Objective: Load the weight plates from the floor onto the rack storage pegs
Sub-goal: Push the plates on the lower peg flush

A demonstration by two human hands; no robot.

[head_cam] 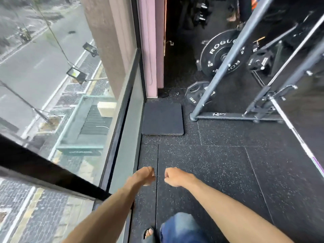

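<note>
A black 15 kg weight plate (pixel 196 96) sits low by the floor behind the grey rack upright (pixel 212 88). Higher on the rack hangs a large black Rogue plate (pixel 217 53), with a smaller black plate (pixel 259 61) to its right. My left hand (pixel 146 176) and my right hand (pixel 172 177) are side by side over the speckled rubber floor, well short of the plates. Both have loosely curled fingers and hold nothing.
A dark square pad (pixel 163 119) lies in the corner by the pink pillar (pixel 151 50). A floor-to-ceiling window (pixel 70 85) runs along the left. The rack's base bar (pixel 236 116) crosses the floor ahead, and a barbell (pixel 298 135) slants at the right. My jeans leg and sandalled foot show below.
</note>
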